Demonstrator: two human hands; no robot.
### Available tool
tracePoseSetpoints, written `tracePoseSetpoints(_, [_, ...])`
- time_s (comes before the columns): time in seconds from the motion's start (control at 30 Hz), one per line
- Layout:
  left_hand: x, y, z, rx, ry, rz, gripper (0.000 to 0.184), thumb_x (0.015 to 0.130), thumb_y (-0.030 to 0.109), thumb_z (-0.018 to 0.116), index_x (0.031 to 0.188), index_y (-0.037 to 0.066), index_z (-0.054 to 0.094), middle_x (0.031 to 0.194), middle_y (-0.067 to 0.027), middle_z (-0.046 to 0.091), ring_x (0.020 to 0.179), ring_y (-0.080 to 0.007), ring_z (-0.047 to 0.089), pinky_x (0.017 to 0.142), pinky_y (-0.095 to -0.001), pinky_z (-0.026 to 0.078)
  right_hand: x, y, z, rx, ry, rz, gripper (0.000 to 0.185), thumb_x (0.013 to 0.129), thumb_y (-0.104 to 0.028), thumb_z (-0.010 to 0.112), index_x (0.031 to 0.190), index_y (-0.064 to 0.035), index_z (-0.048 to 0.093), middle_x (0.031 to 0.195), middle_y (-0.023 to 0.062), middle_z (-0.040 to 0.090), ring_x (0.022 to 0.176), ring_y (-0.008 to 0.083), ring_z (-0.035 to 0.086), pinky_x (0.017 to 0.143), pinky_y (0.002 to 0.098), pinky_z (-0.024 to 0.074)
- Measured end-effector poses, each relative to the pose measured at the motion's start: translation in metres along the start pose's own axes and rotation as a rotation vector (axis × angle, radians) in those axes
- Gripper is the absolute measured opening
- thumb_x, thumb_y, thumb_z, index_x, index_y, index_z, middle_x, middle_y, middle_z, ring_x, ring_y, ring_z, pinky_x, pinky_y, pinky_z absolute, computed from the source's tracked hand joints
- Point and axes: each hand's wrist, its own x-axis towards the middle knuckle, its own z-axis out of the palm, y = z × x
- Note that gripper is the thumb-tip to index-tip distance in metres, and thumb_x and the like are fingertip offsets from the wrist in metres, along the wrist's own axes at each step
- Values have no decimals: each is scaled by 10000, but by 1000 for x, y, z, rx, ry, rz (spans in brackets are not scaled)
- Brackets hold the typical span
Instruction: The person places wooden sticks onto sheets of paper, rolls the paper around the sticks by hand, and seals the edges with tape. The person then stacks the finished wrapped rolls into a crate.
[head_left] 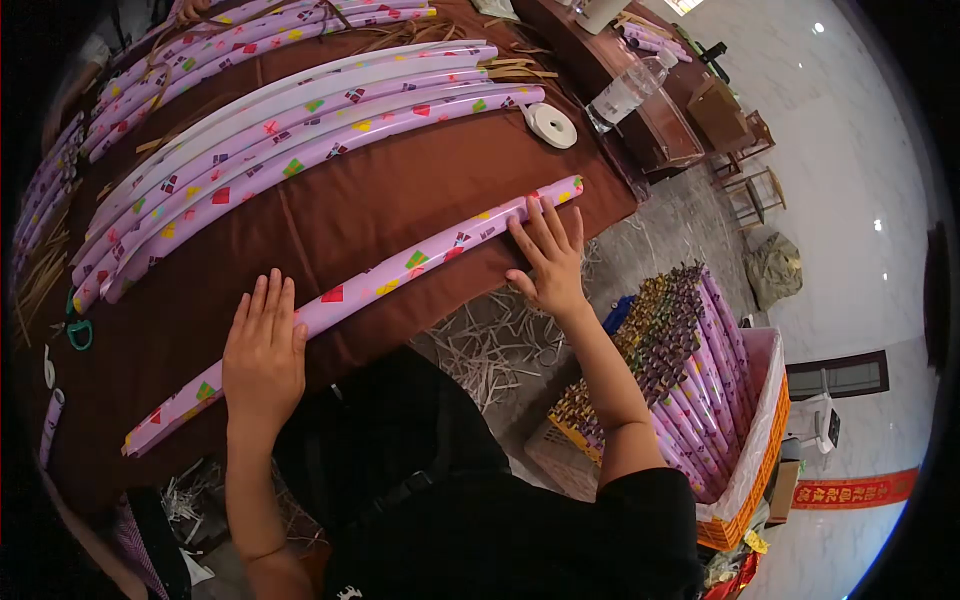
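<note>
A long lilac roll (pixel 410 262) with red, green and yellow patterns lies across the brown cloth (pixel 350 205) near the table's front edge. My left hand (pixel 263 355) rests flat on the roll left of its middle, fingers stretched out. Near the roll's right end my right hand (pixel 548 255) touches it with spread fingers. Several similar rolls (pixel 300 165) lie side by side farther back. A roll of white tape (pixel 551 125) sits to their right, and green-handled scissors (pixel 79 334) lie at the left.
An orange crate (pixel 762 480) packed with similar rolls stands on the floor at right. A water bottle (pixel 632 92) is at the table's back right. Paper strips (pixel 490 350) litter the floor. Another person's hand (pixel 190 10) shows at the top left.
</note>
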Motion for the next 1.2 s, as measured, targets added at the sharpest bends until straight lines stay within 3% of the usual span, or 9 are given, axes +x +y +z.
tracePoseSetpoints(0.07, [1,0,1,10,0,4,416,1001,170,476,1347,-58,517,1394,-216,535,1318,-338,499,1114,-458,376,-6,4,2,46,42,26,574,900,-439,605,1370,-111,569,1504,130,444,1415,326,380,1171,574,132])
tracePoseSetpoints(0.1, [0,0,2,9,1,1,418,997,169,480,1347,-58,517,1398,-216,531,1319,-338,498,1115,-458,375,-9,6,2,81,113,38,424,870,-284,681,1243,-87,651,1398,117,554,1347,323,466,1153,551,225])
tracePoseSetpoints(0.13, [-1,0,2,8,1,-1,420,993,167,484,1346,-58,517,1401,-215,528,1320,-338,497,1117,-459,374,-8,7,4,79,113,40,424,870,-284,681,1243,-87,651,1398,117,554,1347,323,466,1153,551,225])
tracePoseSetpoints(0.2, [-2,2,2,12,0,-2,422,990,168,486,1346,-57,518,1405,-215,525,1322,-338,495,1119,-459,372,-2,14,8,220,301,18,322,805,-97,727,1122,-59,685,1266,94,639,1245,312,549,1083,508,361])
tracePoseSetpoints(0.23, [-2,3,2,17,-2,-5,423,988,168,488,1346,-55,519,1408,-214,522,1324,-337,494,1120,-459,371,8,11,3,242,366,13,284,768,-5,728,1047,-40,691,1140,81,681,1131,298,605,984,448,461])
tracePoseSetpoints(0.43, [-4,2,6,18,7,-4,425,986,167,488,1351,-50,518,1414,-213,518,1330,-334,489,1125,-457,366,43,23,-11,271,152,-193,255,774,-38,707,1027,-20,684,1080,96,680,1033,285,642,888,398,529])
tracePoseSetpoints(0.73, [-3,2,4,17,10,-5,427,991,168,486,1359,-46,513,1415,-214,516,1325,-342,491,1124,-458,365,55,36,-25,158,56,-464,313,761,-70,702,1057,20,659,1085,127,658,1000,296,648,892,420,540])
tracePoseSetpoints(0.97, [-3,1,4,2,18,-2,421,997,178,484,1349,-49,521,1413,-214,518,1318,-346,496,1120,-460,369,53,38,-18,105,87,-474,324,755,-88,719,1057,14,660,1086,133,653,990,295,648,862,416,541])
tracePoseSetpoints(1.2, [-4,3,4,20,18,-4,419,999,180,481,1347,-49,523,1411,-212,521,1323,-345,492,1120,-460,369,67,33,-32,109,46,-534,256,743,-114,718,978,-20,674,1006,77,656,938,257,655,818,384,541])
